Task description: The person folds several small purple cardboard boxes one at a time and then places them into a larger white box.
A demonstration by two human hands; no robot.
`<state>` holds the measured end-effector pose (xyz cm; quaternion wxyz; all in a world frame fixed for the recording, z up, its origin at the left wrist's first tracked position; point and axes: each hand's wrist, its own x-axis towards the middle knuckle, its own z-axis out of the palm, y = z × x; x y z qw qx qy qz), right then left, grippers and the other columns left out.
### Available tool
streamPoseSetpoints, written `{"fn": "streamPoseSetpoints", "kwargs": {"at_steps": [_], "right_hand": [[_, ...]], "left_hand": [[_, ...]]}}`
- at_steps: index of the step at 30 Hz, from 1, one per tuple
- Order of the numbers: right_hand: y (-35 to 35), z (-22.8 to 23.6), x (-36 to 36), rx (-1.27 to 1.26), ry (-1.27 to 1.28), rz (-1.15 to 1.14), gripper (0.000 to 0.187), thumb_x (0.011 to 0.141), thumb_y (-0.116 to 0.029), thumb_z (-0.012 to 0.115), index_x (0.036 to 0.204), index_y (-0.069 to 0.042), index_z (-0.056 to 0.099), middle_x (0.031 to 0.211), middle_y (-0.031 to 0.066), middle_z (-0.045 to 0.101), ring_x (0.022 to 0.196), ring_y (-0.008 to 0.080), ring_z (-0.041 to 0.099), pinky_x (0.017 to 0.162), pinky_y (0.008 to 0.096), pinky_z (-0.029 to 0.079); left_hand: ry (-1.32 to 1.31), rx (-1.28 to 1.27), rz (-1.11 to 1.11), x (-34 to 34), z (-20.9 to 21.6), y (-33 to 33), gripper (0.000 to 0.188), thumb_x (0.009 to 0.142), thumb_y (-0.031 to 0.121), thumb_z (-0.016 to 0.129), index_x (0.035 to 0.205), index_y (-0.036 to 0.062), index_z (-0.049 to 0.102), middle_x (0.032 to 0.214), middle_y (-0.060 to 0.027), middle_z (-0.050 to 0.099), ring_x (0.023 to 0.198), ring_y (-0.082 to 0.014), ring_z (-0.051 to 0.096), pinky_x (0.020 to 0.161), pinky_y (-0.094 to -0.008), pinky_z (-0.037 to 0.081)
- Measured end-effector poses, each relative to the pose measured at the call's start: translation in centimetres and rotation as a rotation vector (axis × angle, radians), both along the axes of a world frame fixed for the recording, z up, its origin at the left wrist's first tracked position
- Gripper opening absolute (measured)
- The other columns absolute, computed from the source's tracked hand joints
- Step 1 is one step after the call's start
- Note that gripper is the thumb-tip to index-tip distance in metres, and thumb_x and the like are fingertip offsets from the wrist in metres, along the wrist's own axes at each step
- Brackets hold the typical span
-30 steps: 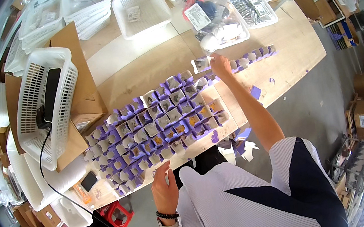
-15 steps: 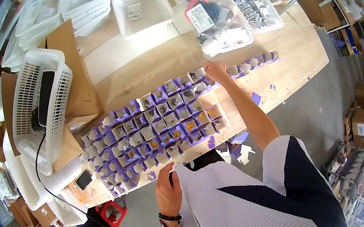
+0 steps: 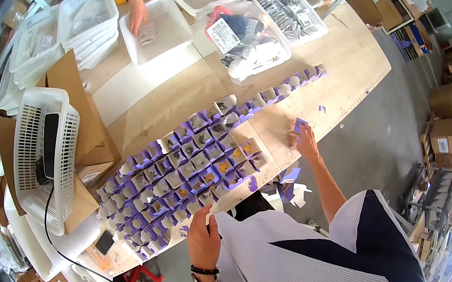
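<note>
Rows of small open purple-and-grey boxes (image 3: 183, 172) stand packed together on the wooden table, several with orange or grey contents. A single line of them runs off to the far right. My right hand (image 3: 307, 142) is at the table's near right edge, its fingers closed on a small purple carton piece (image 3: 297, 125); the hand partly hides it, so I cannot tell if it is a whole box. My left hand (image 3: 203, 237) hangs beside the near edge of the rows, thumb and fingers apart, with nothing visible in it.
Another person's hand (image 3: 138, 15) reaches into a white basket (image 3: 163, 50) at the back. Beside it stand a bagged basket (image 3: 250, 35) and one of silver packets (image 3: 291, 10). A tall basket (image 3: 31, 155) with a black cable is left. A phone (image 3: 104, 242) lies near left.
My right hand has come from the far line of boxes to the near table edge and closed on the purple piece. Another person's hand has entered the back basket. The view has shifted.
</note>
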<state>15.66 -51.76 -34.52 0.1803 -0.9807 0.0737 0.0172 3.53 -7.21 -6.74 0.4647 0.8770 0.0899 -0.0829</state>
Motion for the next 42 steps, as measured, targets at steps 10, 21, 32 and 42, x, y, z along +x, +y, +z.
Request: {"fn": "streamPoseSetpoints", "kwargs": {"at_steps": [10,21,32,42], "right_hand": [[1.9,0.6,2.4,-0.026,-0.103,-0.195,0.068,0.081,-0.017,0.078,0.141,-0.009,0.047,0.135,0.0246,0.051,0.111,0.0435,0.06,0.092,0.0515,0.052],[11.9,10.6,2.8,0.046,-0.266,-0.147,0.063,0.084,-0.026,0.079,0.135,-0.003,0.05,0.111,0.0209,0.059,0.098,0.0399,0.059,0.086,0.0487,0.051],[31.0,28.7,-10.9,0.945,0.278,0.341,0.065,0.084,-0.018,0.081,0.137,-0.005,0.045,0.131,0.0133,0.047,0.12,0.0281,0.059,0.091,0.0386,0.057],[32.4,29.4,-10.0,1.341,0.606,0.44,0.055,0.098,-0.01,0.063,0.149,-0.009,0.044,0.139,0.0105,0.056,0.108,0.0193,0.066,0.089,0.0315,0.055]], "left_hand": [[0.003,-0.006,-0.076,-1.1,1.5,-0.1,0.023,0.097,0.007,0.058,0.119,0.0023,0.062,0.115,-0.0173,0.068,0.102,-0.0385,0.066,0.085,-0.0425,0.054],[-0.026,-0.011,-0.1,-3.6,1.5,1.5,0.032,0.095,0.005,0.06,0.127,0.0035,0.059,0.122,-0.0172,0.065,0.111,-0.0383,0.063,0.091,-0.0412,0.053],[-0.284,-0.005,-0.096,-2.2,1.1,1.7,0.085,0.073,-0.003,0.081,0.148,0.0101,0.043,0.144,-0.0156,0.049,0.125,-0.0372,0.057,0.099,-0.0417,0.053],[-0.308,-0.28,-0.13,-4.1,4.1,7.1,0.075,0.078,0.001,0.083,0.143,0.0072,0.045,0.141,-0.0141,0.054,0.129,-0.0315,0.055,0.102,-0.0411,0.05]]}}
